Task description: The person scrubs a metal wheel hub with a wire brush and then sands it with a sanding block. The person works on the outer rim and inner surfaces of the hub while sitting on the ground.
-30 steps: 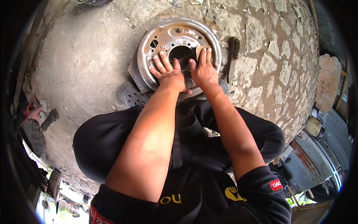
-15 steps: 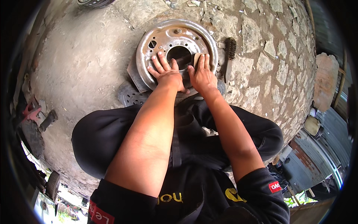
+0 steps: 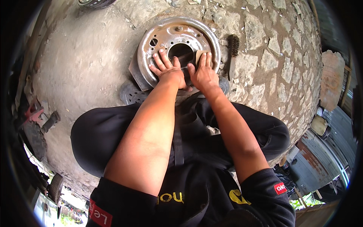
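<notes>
A round, worn grey metal wheel rim (image 3: 170,34) with a large centre hole lies flat on the stone ground in front of my knees. My left hand (image 3: 166,69) rests flat on its near edge with the fingers spread and nothing in it. My right hand (image 3: 204,75) presses a small tan sheet of sandpaper (image 3: 199,55) against the rim beside the centre hole, and its fingers cover most of the sheet. A dark flat plate (image 3: 134,72) sticks out from under the rim's left side.
A wire brush (image 3: 233,46) lies just right of the rim. A perforated metal disc (image 3: 132,96) lies near my left knee. Red and dark tools (image 3: 36,113) lie at the left. A tyre (image 3: 92,3) shows at the top edge. Sheds stand at the right.
Both hands stay pressed on the rim. They have shifted only slightly over its surface, and the rim itself has not moved.
</notes>
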`<state>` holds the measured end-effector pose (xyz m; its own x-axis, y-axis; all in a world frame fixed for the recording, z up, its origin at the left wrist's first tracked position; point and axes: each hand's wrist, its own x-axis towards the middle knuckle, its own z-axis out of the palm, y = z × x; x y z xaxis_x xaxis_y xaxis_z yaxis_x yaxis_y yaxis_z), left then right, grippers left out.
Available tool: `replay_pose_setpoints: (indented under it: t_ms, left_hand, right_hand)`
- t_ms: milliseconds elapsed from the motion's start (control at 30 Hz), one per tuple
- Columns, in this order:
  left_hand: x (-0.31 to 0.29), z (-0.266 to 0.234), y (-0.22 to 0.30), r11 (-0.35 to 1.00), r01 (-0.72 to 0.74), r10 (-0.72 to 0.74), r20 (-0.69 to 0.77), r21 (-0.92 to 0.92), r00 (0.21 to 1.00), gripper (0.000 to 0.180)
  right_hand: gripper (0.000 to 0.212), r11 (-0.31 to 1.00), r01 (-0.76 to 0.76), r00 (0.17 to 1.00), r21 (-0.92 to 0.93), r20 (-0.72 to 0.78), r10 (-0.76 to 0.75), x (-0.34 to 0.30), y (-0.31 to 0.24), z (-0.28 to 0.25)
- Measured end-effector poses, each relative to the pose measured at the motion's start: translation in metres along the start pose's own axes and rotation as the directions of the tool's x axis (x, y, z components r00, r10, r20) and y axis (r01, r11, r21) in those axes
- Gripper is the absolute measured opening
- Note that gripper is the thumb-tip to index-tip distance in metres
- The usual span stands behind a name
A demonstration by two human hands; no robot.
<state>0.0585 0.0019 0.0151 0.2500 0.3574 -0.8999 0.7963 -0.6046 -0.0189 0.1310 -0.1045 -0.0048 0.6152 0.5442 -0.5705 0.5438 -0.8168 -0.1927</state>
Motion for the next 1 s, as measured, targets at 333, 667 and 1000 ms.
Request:
replay_pose_setpoints:
  t_ms: [333, 667, 1000]
  left_hand:
    - [-0.002, 0.002, 0.0, 1.0, 0.005, -0.004, 0.034, -0.019, 0.999, 0.147]
    - [0.0, 0.002, -0.002, 1.0, 0.001, -0.001, 0.022, 0.004, 1.0, 0.15]
    - [0.0, 0.003, -0.003, 1.0, -0.019, 0.019, 0.015, -0.017, 1.0, 0.15]
  right_hand:
    - [0.086, 1.0, 0.011, 1.0, 0.005, 0.0, -0.011, -0.004, 0.004, 0.004]
    - [0.084, 0.999, 0.031, 1.0, -0.014, 0.003, -0.031, -0.001, 0.014, 0.006]
    - [0.082, 0.999, 0.038, 0.999, -0.012, -0.03, -0.038, 0.004, 0.016, 0.007]
